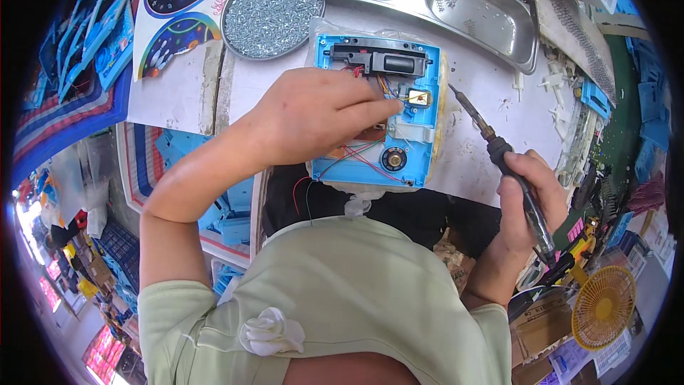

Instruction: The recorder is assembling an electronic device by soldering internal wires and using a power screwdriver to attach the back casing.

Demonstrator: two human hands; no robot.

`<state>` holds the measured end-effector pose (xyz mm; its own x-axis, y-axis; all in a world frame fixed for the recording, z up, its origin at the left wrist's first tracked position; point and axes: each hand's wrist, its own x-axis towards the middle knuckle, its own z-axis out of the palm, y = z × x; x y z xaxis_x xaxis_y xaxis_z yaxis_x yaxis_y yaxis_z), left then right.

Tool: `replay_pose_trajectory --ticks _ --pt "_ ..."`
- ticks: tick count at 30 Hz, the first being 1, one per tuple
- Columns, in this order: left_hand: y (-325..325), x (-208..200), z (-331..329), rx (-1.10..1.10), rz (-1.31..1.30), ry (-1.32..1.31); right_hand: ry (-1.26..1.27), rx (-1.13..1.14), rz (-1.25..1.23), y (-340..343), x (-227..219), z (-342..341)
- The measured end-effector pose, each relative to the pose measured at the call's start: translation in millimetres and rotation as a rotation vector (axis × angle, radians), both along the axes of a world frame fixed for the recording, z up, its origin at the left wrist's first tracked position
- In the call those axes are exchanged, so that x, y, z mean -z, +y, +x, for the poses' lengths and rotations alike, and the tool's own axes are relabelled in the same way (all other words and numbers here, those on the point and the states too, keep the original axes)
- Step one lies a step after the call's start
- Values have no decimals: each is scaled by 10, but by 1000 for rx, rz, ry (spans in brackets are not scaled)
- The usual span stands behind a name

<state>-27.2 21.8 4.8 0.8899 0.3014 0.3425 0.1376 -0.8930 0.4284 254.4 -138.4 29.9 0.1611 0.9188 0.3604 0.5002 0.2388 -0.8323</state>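
Observation:
On the table in front of me lies an open light-blue plastic housing [324,171] with a black module [392,64], a round speaker [394,159] and loose red and green wires [363,157]. My left hand [320,114] reaches across it from the left, fingers bent together beside a small metal-cased part [419,98] with wires. What those fingertips pinch is hidden beneath the hand. To the right of the housing, my right hand [531,199] grips a soldering iron [516,171] by its dark handle. Its thin tip points up and left, apart from the housing.
A round tray of small metal screws [273,13] stands behind the housing at the left. A steel compartment tray [484,36] holds small parts at the back. White plastic pieces [552,85] lie at the right; a yellow fan [603,306] stands lower right.

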Motion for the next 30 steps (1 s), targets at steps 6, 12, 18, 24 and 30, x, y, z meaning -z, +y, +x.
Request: replay_pose_trajectory --ticks 6,12,18,24,30 --pt "94 -19 -9 143 29 63 -29 -55 36 94 -81 -31" --pt "224 -92 -359 13 114 66 -37 -70 41 135 -75 -40" --pt "182 -94 -695 -355 -10 -134 -9 -75 89 203 -103 -98" --pt "-167 45 -440 -450 -38 2 -7 -48 63 240 -108 -172" --pt "-246 121 -60 -331 -184 -96 8 -60 81 235 -112 -211"
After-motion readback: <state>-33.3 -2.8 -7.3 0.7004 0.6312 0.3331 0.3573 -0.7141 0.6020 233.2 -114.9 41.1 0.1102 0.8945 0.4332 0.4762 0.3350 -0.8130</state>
